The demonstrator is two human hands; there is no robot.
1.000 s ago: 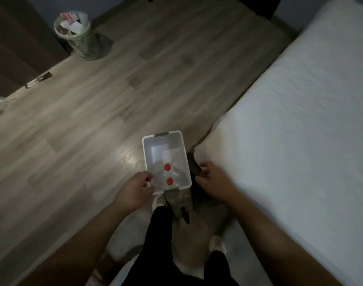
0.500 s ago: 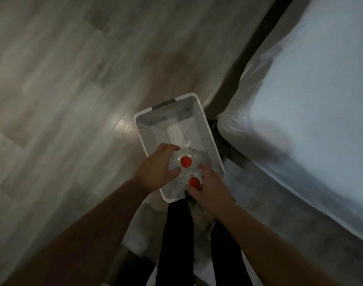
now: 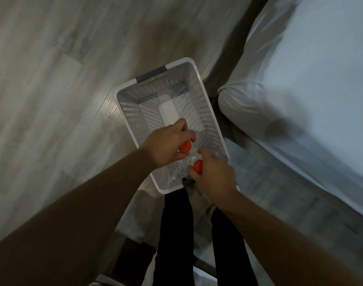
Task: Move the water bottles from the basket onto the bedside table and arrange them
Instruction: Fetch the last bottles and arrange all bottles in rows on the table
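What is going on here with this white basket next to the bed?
A person reaches down into the white basket beside the bed. The left hand grips the farther bottle at its red cap, and the right hand grips the nearer bottle. Neither bottle is out of the basket yet.

A white perforated basket (image 3: pixel 206 108) with a grey handle (image 3: pixel 151 74) sits on the wooden floor (image 3: pixel 53 79), just beside the corner of a white-sheeted bed (image 3: pixel 310 79). Both hands reach into its near end. The left hand (image 3: pixel 166 145) curls round the top of the far water bottle (image 3: pixel 185 146). The right hand (image 3: pixel 214 177) pinches the red-capped neck of the near water bottle (image 3: pixel 198 166). Black trouser legs (image 3: pixel 174 234) show below.
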